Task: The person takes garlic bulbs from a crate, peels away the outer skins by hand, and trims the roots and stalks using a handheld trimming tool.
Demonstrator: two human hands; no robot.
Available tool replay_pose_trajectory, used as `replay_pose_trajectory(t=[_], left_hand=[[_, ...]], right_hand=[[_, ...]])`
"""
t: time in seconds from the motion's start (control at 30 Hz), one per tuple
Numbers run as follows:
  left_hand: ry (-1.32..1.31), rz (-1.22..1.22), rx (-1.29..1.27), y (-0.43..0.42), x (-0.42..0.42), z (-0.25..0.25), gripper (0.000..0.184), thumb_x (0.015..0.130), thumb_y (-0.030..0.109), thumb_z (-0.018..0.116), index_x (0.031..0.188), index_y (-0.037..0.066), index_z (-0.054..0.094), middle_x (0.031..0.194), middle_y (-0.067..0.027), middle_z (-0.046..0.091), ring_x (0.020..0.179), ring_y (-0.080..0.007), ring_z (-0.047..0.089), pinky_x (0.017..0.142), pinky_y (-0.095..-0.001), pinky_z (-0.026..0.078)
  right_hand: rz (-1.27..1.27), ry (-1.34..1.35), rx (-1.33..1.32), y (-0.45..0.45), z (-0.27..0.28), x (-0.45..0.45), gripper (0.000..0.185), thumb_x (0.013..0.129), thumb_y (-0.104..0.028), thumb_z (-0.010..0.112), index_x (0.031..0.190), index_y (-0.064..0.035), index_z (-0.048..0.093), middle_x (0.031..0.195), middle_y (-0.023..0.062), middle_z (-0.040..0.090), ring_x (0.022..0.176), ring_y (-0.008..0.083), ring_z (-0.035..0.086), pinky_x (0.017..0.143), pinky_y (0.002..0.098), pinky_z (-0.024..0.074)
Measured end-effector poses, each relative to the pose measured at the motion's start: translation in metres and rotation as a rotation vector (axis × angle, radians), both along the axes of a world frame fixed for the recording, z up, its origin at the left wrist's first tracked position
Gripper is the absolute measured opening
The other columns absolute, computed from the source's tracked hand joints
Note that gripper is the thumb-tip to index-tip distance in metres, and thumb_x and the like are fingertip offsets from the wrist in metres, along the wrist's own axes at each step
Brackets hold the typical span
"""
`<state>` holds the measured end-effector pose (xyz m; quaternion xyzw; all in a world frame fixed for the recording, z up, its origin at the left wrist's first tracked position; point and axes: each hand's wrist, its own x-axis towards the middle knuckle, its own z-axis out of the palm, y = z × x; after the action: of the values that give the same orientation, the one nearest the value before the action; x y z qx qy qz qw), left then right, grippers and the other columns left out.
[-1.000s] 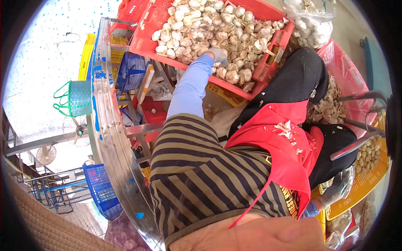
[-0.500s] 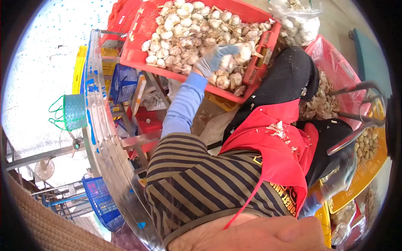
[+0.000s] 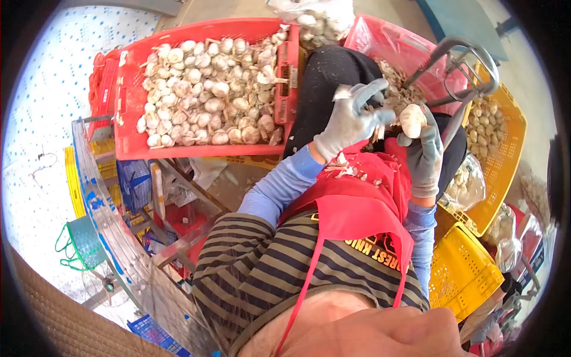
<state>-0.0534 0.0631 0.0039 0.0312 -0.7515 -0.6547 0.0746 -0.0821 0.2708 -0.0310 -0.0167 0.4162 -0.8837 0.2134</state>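
My right hand (image 3: 423, 156), in a grey glove, grips a whitish garlic bulb (image 3: 411, 121) between thumb and fingers above my lap. Just left of it, my gloved left hand (image 3: 352, 122) has its fingers apart and partly curled. Its fingertips are blurred, and flakes of garlic skin (image 3: 378, 135) show beside them. A red crate (image 3: 196, 150) on the left holds many garlic bulbs (image 3: 205, 89). More skin scraps (image 3: 342, 168) lie on my red apron (image 3: 357, 205).
A pink lined bin (image 3: 386, 37) with loose skins stands beyond my knees, beside a curved metal bar (image 3: 485, 65). At right, a yellow crate (image 3: 510, 134) contains bulbs. Another yellow basket (image 3: 464, 273) sits below it. A plastic bag of bulbs (image 3: 321, 21) stands at the top.
My left hand has left the red crate, where it held garlic bulbs, and is over my lap. My right hand has come up from the right side and now holds a bulb. The view has turned.
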Motion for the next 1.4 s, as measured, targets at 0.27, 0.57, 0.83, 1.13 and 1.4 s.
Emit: replay_pose_trajectory(t=[0.27, 0.57, 0.83, 1.13, 1.4], left_hand=[[-0.011, -0.338, 0.023, 0.043, -0.027, -0.016, 0.073, 0.074, 0.011, 0.086, 0.138, -0.002, 0.053, 0.119, -0.0146, 0.070, 0.106, -0.0162, 0.068, 0.094, -0.0320, 0.054], [0.064, -0.202, -0.159, 0.056, -0.071, -0.023, 0.082, 0.065, 0.022, 0.094, 0.135, -0.001, 0.057, 0.114, -0.0184, 0.071, 0.104, -0.0254, 0.071, 0.090, -0.0353, 0.056], [0.036, -0.333, -0.220, 0.062, -0.108, -0.001, 0.072, 0.066, 0.023, 0.093, 0.125, -0.001, 0.062, 0.108, -0.0202, 0.071, 0.099, -0.0303, 0.072, 0.087, -0.0368, 0.056], [-0.422, -0.451, 0.180, 0.062, -0.120, 0.028, 0.048, 0.074, 0.017, 0.081, 0.117, -0.002, 0.069, 0.101, -0.0061, 0.073, 0.091, -0.0091, 0.066, 0.084, -0.0272, 0.053], [-0.462, -0.563, 0.005, 0.051, -0.139, 0.043, 0.044, 0.077, 0.026, 0.081, 0.107, -0.004, 0.072, 0.092, -0.0118, 0.075, 0.084, -0.0155, 0.072, 0.077, -0.0308, 0.056]], right_hand=[[-0.263, 0.305, 0.787, 0.013, 0.015, -0.003, 0.034, 0.100, -0.001, 0.052, 0.132, 0.0018, 0.064, 0.142, 0.0066, 0.054, 0.081, 0.0065, 0.059, 0.068, 0.0214, 0.0489], [-0.194, 0.231, 0.826, 0.044, 0.015, -0.021, 0.042, 0.102, -0.006, 0.054, 0.142, -0.0003, 0.049, 0.098, 0.0045, 0.066, 0.077, 0.0093, 0.060, 0.073, 0.0240, 0.0504], [-0.151, 0.038, 0.722, 0.038, 0.056, -0.009, 0.037, 0.103, -0.010, 0.049, 0.140, -0.0025, 0.048, 0.082, 0.0005, 0.059, 0.055, 0.0031, 0.047, 0.051, 0.0185, 0.0385], [-0.064, -0.117, 0.768, 0.041, 0.105, -0.008, 0.035, 0.103, -0.013, 0.047, 0.135, 0.0011, 0.048, 0.074, 0.0033, 0.058, 0.052, 0.0084, 0.052, 0.048, 0.0247, 0.0434], [-0.042, 0.003, 0.920, 0.042, 0.087, -0.007, 0.034, 0.103, -0.016, 0.050, 0.131, 0.0025, 0.048, 0.070, 0.0061, 0.057, 0.052, 0.0141, 0.055, 0.050, 0.0292, 0.0431]])
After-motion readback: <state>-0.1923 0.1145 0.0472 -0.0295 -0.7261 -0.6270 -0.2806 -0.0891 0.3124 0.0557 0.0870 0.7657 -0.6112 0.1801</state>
